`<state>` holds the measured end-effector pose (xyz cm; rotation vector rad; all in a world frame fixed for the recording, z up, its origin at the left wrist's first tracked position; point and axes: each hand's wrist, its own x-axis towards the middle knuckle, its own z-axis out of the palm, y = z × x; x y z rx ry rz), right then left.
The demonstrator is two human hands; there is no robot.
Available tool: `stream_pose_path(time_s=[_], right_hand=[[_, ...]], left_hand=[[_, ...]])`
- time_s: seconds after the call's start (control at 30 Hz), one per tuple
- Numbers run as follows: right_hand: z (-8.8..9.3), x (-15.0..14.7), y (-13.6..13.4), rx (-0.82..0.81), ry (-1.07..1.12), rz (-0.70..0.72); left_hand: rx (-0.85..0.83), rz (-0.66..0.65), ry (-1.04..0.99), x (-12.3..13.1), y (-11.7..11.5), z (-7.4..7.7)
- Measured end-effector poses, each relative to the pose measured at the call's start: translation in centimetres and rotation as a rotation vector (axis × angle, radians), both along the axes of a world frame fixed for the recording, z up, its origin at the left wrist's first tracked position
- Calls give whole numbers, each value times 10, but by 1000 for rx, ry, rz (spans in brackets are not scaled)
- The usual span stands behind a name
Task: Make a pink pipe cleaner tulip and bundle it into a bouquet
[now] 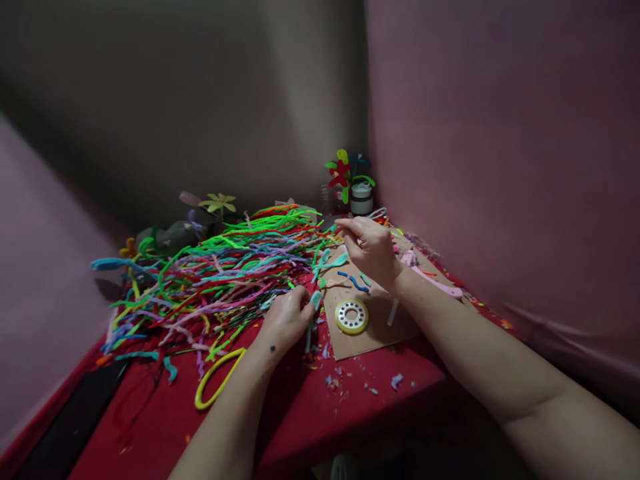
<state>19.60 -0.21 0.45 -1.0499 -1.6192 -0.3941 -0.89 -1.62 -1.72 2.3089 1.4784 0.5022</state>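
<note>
My left hand (289,317) is closed low over the red cloth, with a pale teal folded pipe cleaner (315,299) pinched by the thumb. Over the cardboard, my right hand (371,245) points leftward with its index finger stretched out; I see nothing held in it. Looped teal pipe cleaners (332,263) and a short blue piece (353,281) lie below it. Nearer me on the cardboard (370,341) is a round yellow-rimmed disc (351,316) with holes. A large heap of multicoloured pipe cleaners (220,267) spreads beside my left hand.
A yellow ring (205,393) lies near my left forearm. Behind stand a lidded jar (361,199) and a red pipe-cleaner flower (339,174). A pink strip-like tool (443,287) lies right of my right wrist. Fuzzy scraps (397,381) dot the red cloth (300,427).
</note>
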Motion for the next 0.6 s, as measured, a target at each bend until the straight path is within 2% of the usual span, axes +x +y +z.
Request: stream_pose_path(time_s=[0.1,0.2,0.3,0.37,0.47,0.53,0.6], right_hand=[[3,-8,-9,51,2,76],[6,-26,-27,118,-116,167],[3,-51,-45,207,-303,297],[-2,-66,-52,312,-348,418],[-13,-79,-53,303,-359,473],[-18,-82,-52,216,-398,462],[-20,-81,-53,141,-446,472]], left_hand=[[-50,60,-219,-4,5,13],[-163,112,-463,3,20,30],[-151,54,-440,26,43,44],[-134,37,-420,45,57,46],[-96,43,-404,62,74,42],[-57,72,-404,61,80,39],[-23,113,-410,49,82,39]])
